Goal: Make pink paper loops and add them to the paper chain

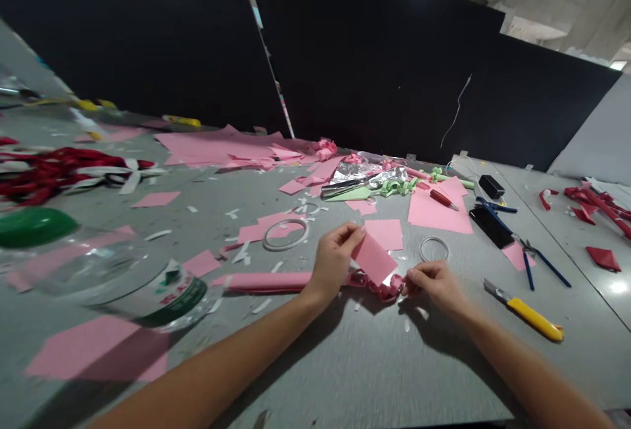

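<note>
My left hand is closed in a pinch on the upper left edge of a small pink paper piece, held tilted above the table. Below it lies a long pink paper roll, with curled pink paper at its right end; my left wrist hides part of the roll. The fingertips of my right hand are pressed together right beside the curls; what they pinch is too small to make out. Behind the hands are another pink paper square and a tape ring.
On the grey table, a yellow utility knife, blue-handled pliers and a phone lie at right. A clear bottle lies at left. Scissors, crumpled foil and pink sheets are further back, before a black panel.
</note>
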Tool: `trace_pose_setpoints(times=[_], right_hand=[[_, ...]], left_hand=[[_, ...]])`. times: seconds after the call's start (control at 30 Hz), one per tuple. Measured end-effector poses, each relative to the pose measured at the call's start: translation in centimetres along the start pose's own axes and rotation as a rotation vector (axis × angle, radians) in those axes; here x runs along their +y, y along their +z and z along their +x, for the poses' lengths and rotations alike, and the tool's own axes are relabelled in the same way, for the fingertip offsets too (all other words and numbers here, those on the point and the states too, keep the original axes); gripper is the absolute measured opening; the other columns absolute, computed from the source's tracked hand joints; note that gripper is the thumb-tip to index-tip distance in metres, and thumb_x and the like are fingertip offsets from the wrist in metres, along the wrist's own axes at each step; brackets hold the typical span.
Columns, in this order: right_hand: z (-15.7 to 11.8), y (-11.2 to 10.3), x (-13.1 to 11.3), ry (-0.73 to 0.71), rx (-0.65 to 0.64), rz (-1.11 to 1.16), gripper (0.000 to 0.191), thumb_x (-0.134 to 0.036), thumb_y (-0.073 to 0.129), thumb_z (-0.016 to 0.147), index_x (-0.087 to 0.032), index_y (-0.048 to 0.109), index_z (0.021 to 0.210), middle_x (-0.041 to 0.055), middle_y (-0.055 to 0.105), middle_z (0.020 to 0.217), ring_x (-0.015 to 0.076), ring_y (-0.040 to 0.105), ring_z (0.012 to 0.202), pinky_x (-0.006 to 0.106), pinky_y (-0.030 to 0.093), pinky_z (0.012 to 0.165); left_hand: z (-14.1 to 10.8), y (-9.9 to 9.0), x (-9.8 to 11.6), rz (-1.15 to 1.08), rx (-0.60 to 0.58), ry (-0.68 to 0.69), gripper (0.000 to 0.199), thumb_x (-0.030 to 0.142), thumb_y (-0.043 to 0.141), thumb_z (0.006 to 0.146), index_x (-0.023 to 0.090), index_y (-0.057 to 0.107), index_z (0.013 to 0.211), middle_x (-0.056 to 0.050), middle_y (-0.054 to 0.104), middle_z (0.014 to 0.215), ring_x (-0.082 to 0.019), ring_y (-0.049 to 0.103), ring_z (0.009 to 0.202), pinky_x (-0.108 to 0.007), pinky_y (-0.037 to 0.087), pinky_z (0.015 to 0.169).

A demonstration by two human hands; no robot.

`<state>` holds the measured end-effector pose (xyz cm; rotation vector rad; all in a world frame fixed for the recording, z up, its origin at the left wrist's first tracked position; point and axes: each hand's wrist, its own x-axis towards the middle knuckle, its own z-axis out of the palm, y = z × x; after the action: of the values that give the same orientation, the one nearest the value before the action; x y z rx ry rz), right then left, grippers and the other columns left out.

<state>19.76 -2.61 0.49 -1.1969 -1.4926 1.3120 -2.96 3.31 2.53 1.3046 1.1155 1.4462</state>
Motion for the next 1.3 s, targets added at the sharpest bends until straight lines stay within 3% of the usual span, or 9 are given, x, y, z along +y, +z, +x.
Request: trace_pose_setpoints(times=[0.1, 0.3, 0.43, 0.57, 0.7, 0.8, 1.0, 1.1, 1.3], right_hand=[[0.1, -0.2, -0.2, -0.046, 0.094, 0.014, 0.042, -0.058, 0.073, 0.092, -0.019, 0.080, 0.078, 0.0091, 0.075, 0.072, 0.0180, 0.066, 0.061, 0.031, 0.051, 0.060], [-0.5, 0.3, -0.6, -0.101, -0.010, -0.053, 0.028, -0.047, 0.076, 0.090, -0.020, 0.084, 0.085, 0.0056, 0.074, 0.073, 0.0165, 0.060, 0.062, 0.031, 0.046, 0.060], [-0.5, 0.4, -0.6, -0.080, 0.014, -0.059, 0.025, -0.041, 0.076, 0.086, -0.019, 0.082, 0.077, 0.0050, 0.070, 0.068, 0.0156, 0.056, 0.059, 0.031, 0.043, 0.058], [-0.2, -0.1, -1.0, -0.050, 0.129, 0.036, 0.026, -0.044, 0.078, 0.084, -0.019, 0.081, 0.076, 0.0054, 0.070, 0.068, 0.0165, 0.059, 0.061, 0.032, 0.048, 0.061], [0.0, -0.4, -1.4, -0.043, 0.216, 0.100, 0.027, -0.047, 0.080, 0.082, -0.020, 0.082, 0.078, 0.0071, 0.072, 0.072, 0.0181, 0.062, 0.063, 0.034, 0.052, 0.061], [0.2, -0.4, -1.2, -0.045, 0.233, 0.069, 0.027, -0.047, 0.078, 0.083, -0.020, 0.082, 0.081, 0.0081, 0.074, 0.075, 0.0195, 0.065, 0.066, 0.034, 0.053, 0.062], [0.2, -0.3, -0.9, -0.139, 0.458, -0.066, 0.020, -0.042, 0.078, 0.085, -0.022, 0.079, 0.086, 0.0073, 0.075, 0.080, 0.0201, 0.067, 0.067, 0.036, 0.055, 0.065], [-0.3, 0.3, -1.1, -0.151, 0.355, -0.069, 0.023, -0.041, 0.079, 0.087, -0.022, 0.082, 0.099, 0.0102, 0.079, 0.094, 0.0207, 0.069, 0.070, 0.037, 0.057, 0.066], [-0.7, 1.3, -1.3, -0.114, 0.132, -0.024, 0.048, -0.039, 0.083, 0.084, -0.027, 0.076, 0.130, 0.0120, 0.077, 0.126, 0.0243, 0.073, 0.089, 0.034, 0.058, 0.066]], left_hand=[[-1.5, 0.6, 0.8, 0.052, -0.167, 0.039, 0.033, 0.045, 0.068, 0.090, 0.018, 0.065, 0.073, 0.002, 0.059, 0.069, -0.015, 0.051, 0.067, -0.028, 0.040, 0.066], [-2.9, 1.5, 1.2, 0.149, -0.306, 0.100, 0.030, 0.042, 0.065, 0.093, 0.017, 0.069, 0.076, -0.001, 0.064, 0.076, -0.017, 0.057, 0.073, -0.030, 0.042, 0.072], [-2.8, 1.6, 0.7, 0.102, -0.369, 0.041, 0.030, 0.044, 0.067, 0.091, 0.017, 0.072, 0.080, -0.001, 0.065, 0.076, -0.017, 0.057, 0.072, -0.029, 0.043, 0.069], [-2.8, 1.6, 0.6, -0.037, -0.404, -0.109, 0.037, 0.053, 0.068, 0.091, 0.017, 0.070, 0.083, 0.002, 0.057, 0.066, -0.014, 0.051, 0.057, -0.027, 0.042, 0.057], [-2.6, 1.6, 0.7, -0.040, -0.466, -0.148, 0.033, 0.048, 0.072, 0.085, 0.016, 0.074, 0.080, 0.000, 0.063, 0.067, -0.013, 0.052, 0.057, -0.026, 0.042, 0.057], [-2.4, 1.6, 0.4, 0.019, -0.452, -0.127, 0.031, 0.046, 0.073, 0.084, 0.015, 0.075, 0.079, -0.002, 0.065, 0.067, -0.014, 0.054, 0.057, -0.026, 0.043, 0.056], [-2.7, 1.4, 0.0, 0.156, -0.291, -0.009, 0.029, 0.044, 0.072, 0.086, 0.016, 0.074, 0.079, -0.003, 0.069, 0.071, -0.015, 0.057, 0.060, -0.025, 0.045, 0.055], [-3.1, 1.5, 0.3, 0.161, -0.322, 0.011, 0.027, 0.042, 0.073, 0.087, 0.016, 0.075, 0.081, -0.004, 0.071, 0.072, -0.015, 0.059, 0.060, -0.026, 0.047, 0.057], [-3.5, 1.8, 0.9, 0.099, -0.522, -0.019, 0.026, 0.042, 0.073, 0.088, 0.016, 0.077, 0.087, -0.005, 0.074, 0.080, -0.017, 0.064, 0.067, -0.028, 0.051, 0.063]])
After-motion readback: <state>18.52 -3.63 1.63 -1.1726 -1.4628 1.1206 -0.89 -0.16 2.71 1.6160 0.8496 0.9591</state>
